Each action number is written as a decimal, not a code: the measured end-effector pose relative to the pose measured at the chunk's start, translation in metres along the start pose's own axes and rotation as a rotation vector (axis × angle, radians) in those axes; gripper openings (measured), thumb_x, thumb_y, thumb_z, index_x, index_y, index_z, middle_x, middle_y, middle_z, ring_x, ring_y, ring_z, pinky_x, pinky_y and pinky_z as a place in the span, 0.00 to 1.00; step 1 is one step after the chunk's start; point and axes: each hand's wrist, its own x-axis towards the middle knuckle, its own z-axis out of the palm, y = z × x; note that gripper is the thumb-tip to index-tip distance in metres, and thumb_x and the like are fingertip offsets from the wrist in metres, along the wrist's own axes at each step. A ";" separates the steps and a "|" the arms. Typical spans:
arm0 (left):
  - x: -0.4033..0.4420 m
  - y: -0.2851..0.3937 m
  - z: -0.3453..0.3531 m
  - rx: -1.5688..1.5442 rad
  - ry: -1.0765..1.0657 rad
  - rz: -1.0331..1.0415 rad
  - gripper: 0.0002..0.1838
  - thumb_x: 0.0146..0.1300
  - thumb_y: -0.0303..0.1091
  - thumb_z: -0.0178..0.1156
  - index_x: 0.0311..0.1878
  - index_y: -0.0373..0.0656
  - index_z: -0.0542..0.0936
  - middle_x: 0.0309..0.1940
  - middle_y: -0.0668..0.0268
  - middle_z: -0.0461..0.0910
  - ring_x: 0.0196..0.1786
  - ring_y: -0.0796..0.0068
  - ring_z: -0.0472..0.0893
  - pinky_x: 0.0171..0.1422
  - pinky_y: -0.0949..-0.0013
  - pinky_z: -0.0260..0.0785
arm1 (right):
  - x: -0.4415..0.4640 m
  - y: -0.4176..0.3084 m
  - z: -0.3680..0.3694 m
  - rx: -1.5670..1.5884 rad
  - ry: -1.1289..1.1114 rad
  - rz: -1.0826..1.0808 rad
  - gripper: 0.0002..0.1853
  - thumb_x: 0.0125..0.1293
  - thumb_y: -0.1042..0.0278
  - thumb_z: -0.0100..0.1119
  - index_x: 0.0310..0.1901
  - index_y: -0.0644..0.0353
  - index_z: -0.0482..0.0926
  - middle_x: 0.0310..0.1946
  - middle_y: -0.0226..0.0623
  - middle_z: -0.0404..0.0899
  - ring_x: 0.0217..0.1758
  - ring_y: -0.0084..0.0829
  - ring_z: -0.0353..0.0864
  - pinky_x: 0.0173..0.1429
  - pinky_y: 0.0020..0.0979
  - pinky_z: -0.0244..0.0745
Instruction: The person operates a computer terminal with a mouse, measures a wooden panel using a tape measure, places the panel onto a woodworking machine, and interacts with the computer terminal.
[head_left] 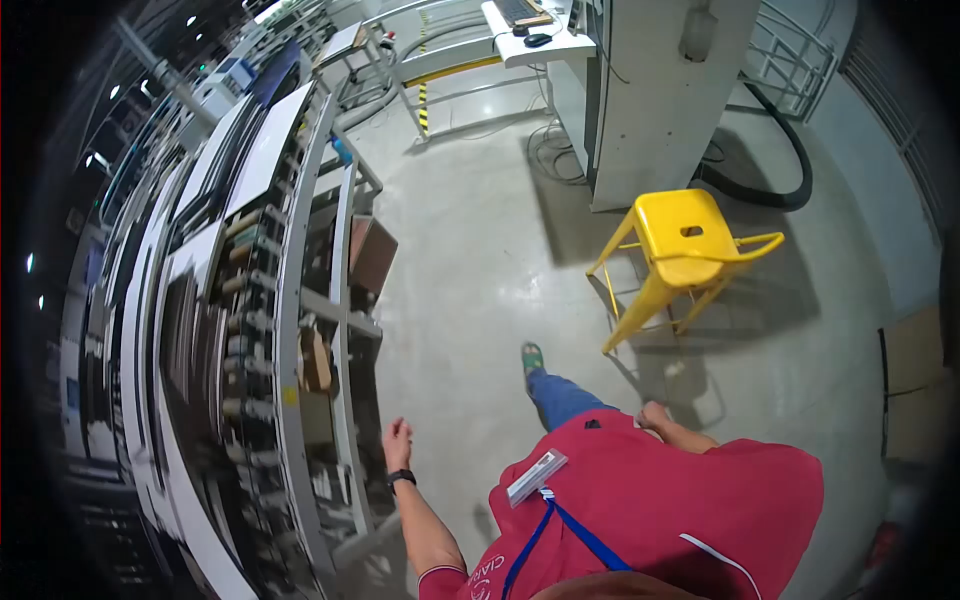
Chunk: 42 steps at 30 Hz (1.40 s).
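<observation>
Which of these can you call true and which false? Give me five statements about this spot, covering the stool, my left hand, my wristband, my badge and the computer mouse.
1. The stool stands upright. True.
2. The black wristband is on your right wrist. False: it is on your left wrist.
3. Your badge hangs from a blue lanyard. True.
4. Your left hand is gripping the stool. False: it is away from the stool, on the roller conveyor side.
5. The mouse lies on the stool. False: it is on the white desk.
</observation>
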 end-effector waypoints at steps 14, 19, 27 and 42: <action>0.292 0.117 0.072 0.072 -0.518 -0.464 0.10 0.68 0.42 0.56 0.37 0.46 0.78 0.24 0.74 0.75 0.25 0.84 0.72 0.27 0.76 0.64 | 0.149 -0.522 -0.514 0.715 0.828 -0.576 0.18 0.66 0.56 0.51 0.41 0.64 0.81 0.46 0.44 0.82 0.47 0.41 0.81 0.52 0.34 0.74; 0.470 0.181 0.062 0.130 -0.523 -0.482 0.11 0.66 0.42 0.60 0.34 0.44 0.80 0.24 0.71 0.77 0.24 0.81 0.75 0.26 0.74 0.67 | 0.163 -0.598 -0.671 0.854 1.278 -0.667 0.12 0.64 0.67 0.52 0.28 0.68 0.75 0.35 0.44 0.80 0.34 0.38 0.80 0.40 0.34 0.73; 0.930 0.472 0.103 0.427 -0.391 0.438 0.09 0.63 0.36 0.66 0.36 0.42 0.77 0.26 0.68 0.78 0.25 0.79 0.77 0.24 0.73 0.70 | 0.211 -0.674 -0.764 0.986 1.479 -0.289 0.10 0.61 0.68 0.65 0.38 0.65 0.77 0.31 0.37 0.75 0.32 0.29 0.78 0.38 0.29 0.73; 1.074 1.089 0.276 0.114 -0.512 1.068 0.12 0.68 0.38 0.61 0.39 0.36 0.80 0.27 0.69 0.78 0.31 0.80 0.74 0.38 0.75 0.67 | 0.325 -0.714 -0.885 0.827 1.761 0.307 0.27 0.58 0.65 0.68 0.59 0.60 0.72 0.65 0.50 0.63 0.66 0.51 0.67 0.67 0.40 0.66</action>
